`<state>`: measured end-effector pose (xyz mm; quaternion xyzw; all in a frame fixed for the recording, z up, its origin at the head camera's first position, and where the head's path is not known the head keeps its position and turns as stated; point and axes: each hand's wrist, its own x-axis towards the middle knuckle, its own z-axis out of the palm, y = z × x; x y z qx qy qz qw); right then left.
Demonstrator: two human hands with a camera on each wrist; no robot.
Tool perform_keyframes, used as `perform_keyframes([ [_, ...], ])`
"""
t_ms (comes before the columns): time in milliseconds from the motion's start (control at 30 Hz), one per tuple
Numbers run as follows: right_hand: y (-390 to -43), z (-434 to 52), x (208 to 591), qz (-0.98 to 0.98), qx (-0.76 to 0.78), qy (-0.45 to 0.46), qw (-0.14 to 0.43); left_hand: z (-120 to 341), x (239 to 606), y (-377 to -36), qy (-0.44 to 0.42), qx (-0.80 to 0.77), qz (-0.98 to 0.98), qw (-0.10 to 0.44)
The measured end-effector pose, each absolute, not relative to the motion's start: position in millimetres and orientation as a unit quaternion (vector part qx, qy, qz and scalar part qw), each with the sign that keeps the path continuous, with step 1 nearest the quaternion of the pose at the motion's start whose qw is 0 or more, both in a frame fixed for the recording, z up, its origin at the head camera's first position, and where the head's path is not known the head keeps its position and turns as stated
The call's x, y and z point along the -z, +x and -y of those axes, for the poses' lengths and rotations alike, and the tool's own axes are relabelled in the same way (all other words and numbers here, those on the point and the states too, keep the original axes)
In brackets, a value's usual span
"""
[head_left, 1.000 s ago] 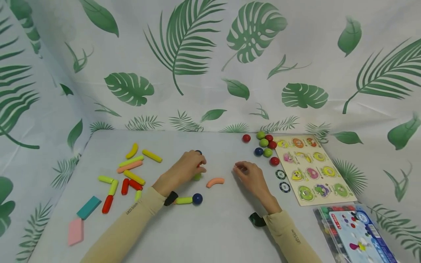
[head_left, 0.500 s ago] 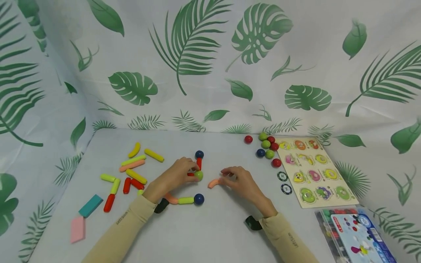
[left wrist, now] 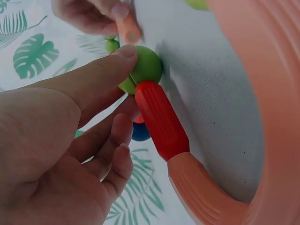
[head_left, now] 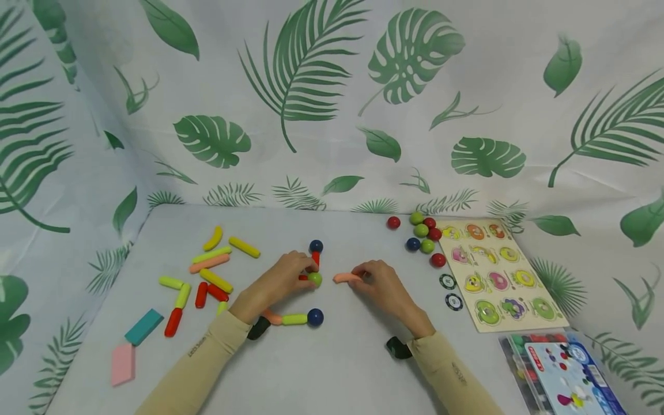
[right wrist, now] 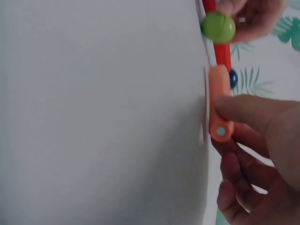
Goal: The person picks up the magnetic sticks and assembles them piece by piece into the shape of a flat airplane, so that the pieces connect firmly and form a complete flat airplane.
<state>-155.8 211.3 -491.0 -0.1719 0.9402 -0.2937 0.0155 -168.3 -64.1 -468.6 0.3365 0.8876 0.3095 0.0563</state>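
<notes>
**Fingers on green ball and orange stick, mid-table**

Fingers of the left hand (head_left: 280,280) were curled around the green ball (head_left: 314,279), thumb tip pressed on its top in the left wrist view. A short red stick (left wrist: 161,119) joined this ball and ran into a curved orange piece (left wrist: 220,197). Another red stick (head_left: 315,259) led from the ball to a dark blue ball (head_left: 316,246) farther back.

The right hand (head_left: 381,283) pinched one end of an orange stick (head_left: 346,278), thumb on top. Its free end pointed at the green ball, near but apart.

Around the work: a yellow stick (head_left: 294,319) tipped with a second blue ball (head_left: 314,317) lay just in front of the left hand, which hid the rest of that chain. Loose sticks (head_left: 207,276) sat to the left, with a teal block (head_left: 142,326) and a pink block (head_left: 122,363) nearer the table (head_left: 332,369) edge. To the right: a cluster of loose balls (head_left: 422,233), a puzzle board (head_left: 493,271), two round tokens (head_left: 450,291), a plastic box (head_left: 560,374).
</notes>
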Motion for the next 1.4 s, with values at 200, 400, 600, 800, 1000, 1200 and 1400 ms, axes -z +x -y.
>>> perform_keyframes([
  [200,-186,-217,490,-0.94,0.32,-0.119,-0.01,64,469,-167,0.337,-0.311,-0.887,0.056],
  [400,-212,-211,491,-0.939,0.322,-0.117,-0.015,62,470,-167,0.343,-0.307,-0.886,0.052],
  [600,-226,-196,490,-0.938,0.322,-0.127,-0.013,60,468,-168,0.335,-0.3,-0.891,0.064],
  [800,-232,-185,491,-0.939,0.317,-0.135,-0.001,61,468,-169,0.336,-0.299,-0.891,0.063],
  [1000,-237,-179,493,-0.936,0.315,-0.158,-0.011,63,469,-170,0.338,-0.295,-0.892,0.057],
  [1200,-240,-172,491,-0.931,0.322,-0.17,-0.008,65,470,-169,0.33,-0.29,-0.897,0.056],
  [1400,-240,-170,492,-0.933,0.319,-0.168,-0.003,64,470,-168,0.331,-0.277,-0.901,0.043],
])
